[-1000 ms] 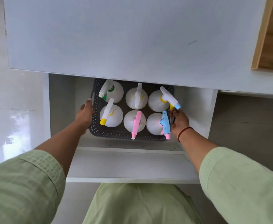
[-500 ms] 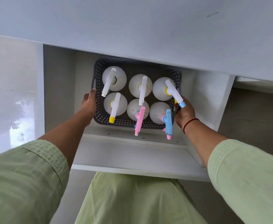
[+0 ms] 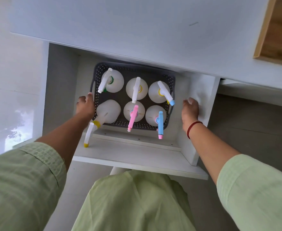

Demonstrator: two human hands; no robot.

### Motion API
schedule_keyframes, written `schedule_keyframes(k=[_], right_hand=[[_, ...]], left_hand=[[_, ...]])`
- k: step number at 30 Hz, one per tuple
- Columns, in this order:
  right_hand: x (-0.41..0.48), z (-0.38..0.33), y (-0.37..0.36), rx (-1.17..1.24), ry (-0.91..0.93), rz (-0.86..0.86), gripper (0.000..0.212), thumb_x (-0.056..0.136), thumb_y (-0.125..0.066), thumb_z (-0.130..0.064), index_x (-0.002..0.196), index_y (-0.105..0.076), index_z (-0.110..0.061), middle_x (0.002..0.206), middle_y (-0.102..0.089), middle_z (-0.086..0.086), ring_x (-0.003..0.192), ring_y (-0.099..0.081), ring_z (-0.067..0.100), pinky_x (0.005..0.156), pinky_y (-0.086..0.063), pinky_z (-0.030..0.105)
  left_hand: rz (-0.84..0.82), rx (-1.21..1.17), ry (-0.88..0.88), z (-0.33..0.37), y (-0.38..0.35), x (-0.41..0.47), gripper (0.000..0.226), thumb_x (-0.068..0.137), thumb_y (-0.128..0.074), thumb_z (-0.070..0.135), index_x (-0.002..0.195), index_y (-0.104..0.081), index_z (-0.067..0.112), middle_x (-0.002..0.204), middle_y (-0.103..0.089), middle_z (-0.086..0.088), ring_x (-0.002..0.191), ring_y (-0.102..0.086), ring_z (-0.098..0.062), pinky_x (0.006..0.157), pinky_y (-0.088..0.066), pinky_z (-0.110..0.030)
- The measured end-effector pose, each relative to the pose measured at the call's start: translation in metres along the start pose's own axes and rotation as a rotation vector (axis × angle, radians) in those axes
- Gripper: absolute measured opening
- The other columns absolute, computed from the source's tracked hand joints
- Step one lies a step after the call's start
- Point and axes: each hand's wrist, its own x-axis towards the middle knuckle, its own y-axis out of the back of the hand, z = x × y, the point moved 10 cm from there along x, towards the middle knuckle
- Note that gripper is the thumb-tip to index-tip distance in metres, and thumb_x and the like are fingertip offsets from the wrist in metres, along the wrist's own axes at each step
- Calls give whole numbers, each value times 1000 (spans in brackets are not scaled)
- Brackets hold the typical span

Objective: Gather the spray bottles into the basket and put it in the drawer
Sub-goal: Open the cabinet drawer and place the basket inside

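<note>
Inside the drawer point(image 3: 202, 117): basket point(image 3: 167, 79) of six spray bottles.
Left hand point(image 3: 85, 105): fingers loose against its rim.
Right hand point(image 3: 190, 110): open, apart.
Risk: tipped bottle point(image 3: 107, 110) may fall out or jam closing.

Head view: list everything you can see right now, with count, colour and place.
Basket: one, dark grey, perforated, inside the open drawer.
Spray bottles: six, white bodies, in the basket in two rows of three; five upright.
Tipped bottle: near-left one, yellow collar and nozzle tip, leaning out over the basket's near rim.
Drawer: one, white, pulled open under the tabletop.
Tabletop: one, white, above the drawer.
Wooden tray: one, light wood, top right; only partly in view.
Left hand: at the basket's left side.
Right hand: off the basket, by the drawer's right wall; red band on wrist.
</note>
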Motion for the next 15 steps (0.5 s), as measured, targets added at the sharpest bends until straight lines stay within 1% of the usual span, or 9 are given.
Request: schedule_keyframes(k=[2,4,6,8,9,11,13,15], right_hand=[[-20,-16,18,-161,204,11,41,96,-49,-21,134,-44,-11,137,-44,12,118,-52,22,96,-42,28],[-40,-20,29,-240,319,-50,43,95,-51,-21,135,-44,-10,138,-41,18,120,-52,28,102,-43,35],[-58,-19,35,-343,399,-126,44,94,-53,-22,136,-44,-10,137,-39,18,120,-51,30,105,-42,41],[-70,-13,40,-415,446,-155,44,93,-54,-23,135,-45,-11,136,-38,18,121,-50,32,106,-41,44],[-74,-7,44,-422,445,-153,44,93,-55,-22,135,-46,-10,136,-38,19,121,-50,32,106,-41,44],[-79,7,50,-410,427,-130,43,92,-56,-20,133,-47,-10,136,-39,20,119,-52,33,103,-43,39],[-79,15,53,-405,433,-90,41,92,-57,-16,131,-50,-8,134,-41,21,116,-54,34,99,-43,35],[-78,21,48,-423,455,-72,38,91,-58,-15,128,-53,-7,131,-42,21,114,-55,33,99,-43,35]], left_hand=[[36,63,-66,8,12,-15,62,99,-31,48,147,-34,9,151,-36,-19,137,-37,-37,113,-30,-46],[37,158,-131,13,20,-30,60,98,-38,44,145,-36,8,148,-39,-22,135,-40,-39,112,-33,-44],[-42,313,-182,10,18,-42,60,96,-46,43,143,-37,6,141,-46,-24,130,-46,-42,107,-38,-45],[-141,518,-208,-3,11,-51,67,90,-58,43,141,-35,6,138,-46,-25,126,-48,-43,104,-41,-49],[-174,603,-213,-11,8,-54,70,86,-65,39,140,-34,6,136,-46,-25,125,-49,-44,103,-43,-51],[-192,706,-216,-27,3,-54,72,80,-73,25,137,-33,7,135,-44,-25,122,-50,-44,101,-46,-51],[-147,770,-212,-36,1,-48,69,80,-71,12,137,-34,7,136,-41,-23,124,-49,-45,101,-46,-50],[-81,801,-224,-35,2,-41,57,84,-64,6,134,-37,9,133,-43,-21,123,-50,-44,98,-46,-48]])
